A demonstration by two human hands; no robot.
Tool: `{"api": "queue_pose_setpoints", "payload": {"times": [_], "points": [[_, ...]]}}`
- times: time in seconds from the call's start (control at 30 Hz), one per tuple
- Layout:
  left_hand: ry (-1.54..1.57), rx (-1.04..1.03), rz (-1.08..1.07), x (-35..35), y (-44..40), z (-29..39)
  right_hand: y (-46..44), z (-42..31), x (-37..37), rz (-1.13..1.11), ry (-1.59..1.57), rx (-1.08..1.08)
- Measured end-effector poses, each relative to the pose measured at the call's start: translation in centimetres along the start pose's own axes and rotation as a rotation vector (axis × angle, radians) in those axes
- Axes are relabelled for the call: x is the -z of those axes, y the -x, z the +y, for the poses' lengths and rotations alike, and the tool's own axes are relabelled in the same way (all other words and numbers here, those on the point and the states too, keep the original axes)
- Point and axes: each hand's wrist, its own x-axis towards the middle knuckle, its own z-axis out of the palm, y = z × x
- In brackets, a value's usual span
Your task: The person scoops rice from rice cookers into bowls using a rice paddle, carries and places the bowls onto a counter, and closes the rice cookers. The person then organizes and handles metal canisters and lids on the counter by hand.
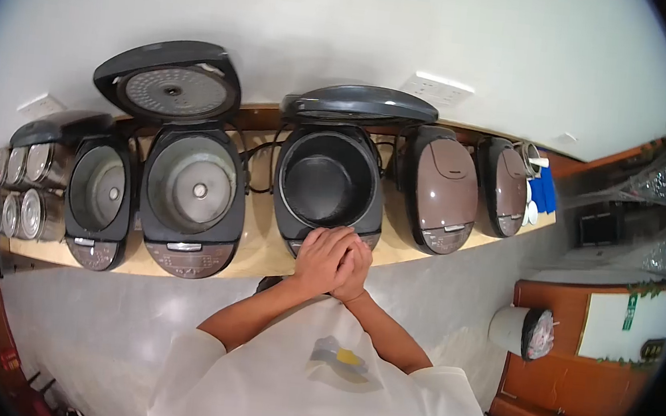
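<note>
My left hand and my right hand are clasped together at the front of the middle rice cooker. The left hand lies over the right, fingers folded together, with no object visible in them. Whether they touch the cooker's front panel, I cannot tell. This cooker's lid is raised, and a dark inner pot sits inside with nothing visible in it. To the left, another rice cooker has its lid up, its bare heating plate showing. A further open rice cooker also shows its heating plate.
Two closed brown rice cookers stand to the right on the wooden table. Several metal cans are stacked at the left end. Blue cloth and white items lie at the right end. A lined bin stands by the doors.
</note>
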Motion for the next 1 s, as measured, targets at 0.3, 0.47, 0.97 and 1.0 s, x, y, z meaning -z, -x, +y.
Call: {"api": "queue_pose_setpoints", "payload": {"times": [0.3, 0.47, 0.97, 1.0], "points": [[-0.112, 0.029, 0.064, -1.2, -0.3, 0.8, -0.4, 1.2, 1.2, 0.013, -0.114, 0.082], [-0.237, 0.064, 0.082, -4.0, -0.8, 2.7, -2.4, 4.0, 4.8, -0.111, -0.396, 0.103], [-0.198, -0.072, -0.030, -26.8, -3.2, 12.4, 3.2, 24.5, 15.3, 0.071, -0.152, -0.074], [-0.215, -0.047, -0.013, -27.0, -3.1, 12.6, 3.3, 24.8, 15.3, 0.066, -0.168, -0.055]]}}
